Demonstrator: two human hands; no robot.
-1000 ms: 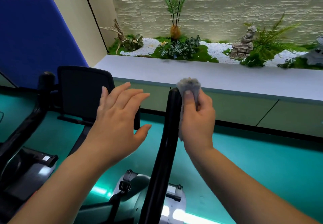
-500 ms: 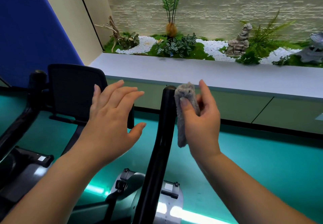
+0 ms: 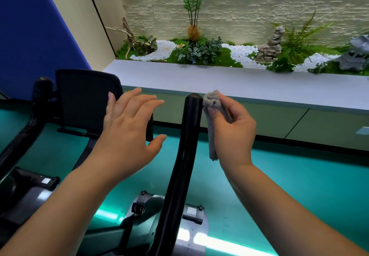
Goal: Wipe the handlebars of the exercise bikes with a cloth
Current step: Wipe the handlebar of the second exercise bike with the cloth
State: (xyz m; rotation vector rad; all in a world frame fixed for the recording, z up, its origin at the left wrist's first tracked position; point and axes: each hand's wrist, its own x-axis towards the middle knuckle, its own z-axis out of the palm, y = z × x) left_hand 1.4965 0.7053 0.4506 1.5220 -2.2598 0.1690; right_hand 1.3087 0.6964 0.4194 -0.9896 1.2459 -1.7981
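A black right handlebar point(image 3: 184, 144) of the exercise bike rises from the bottom centre to a rounded tip. My right hand point(image 3: 231, 134) pinches a folded grey cloth point(image 3: 212, 116) just right of that tip, the cloth touching the bar's upper right side. My left hand point(image 3: 129, 130) hovers with fingers spread and straight to the left of the bar, holding nothing. The black left handlebar point(image 3: 30, 124) curves up at the far left.
A black console screen point(image 3: 83, 100) stands between the two bars. The bike's grey base point(image 3: 179, 225) lies below on a teal floor. A long grey ledge point(image 3: 239, 82) with plants and white pebbles runs across behind. A blue panel point(image 3: 36, 36) is at the left.
My right hand has loosened from the bar's top and drawn the cloth slightly to the right of the tip. The view shifted a little; my left hand stays spread in the air.
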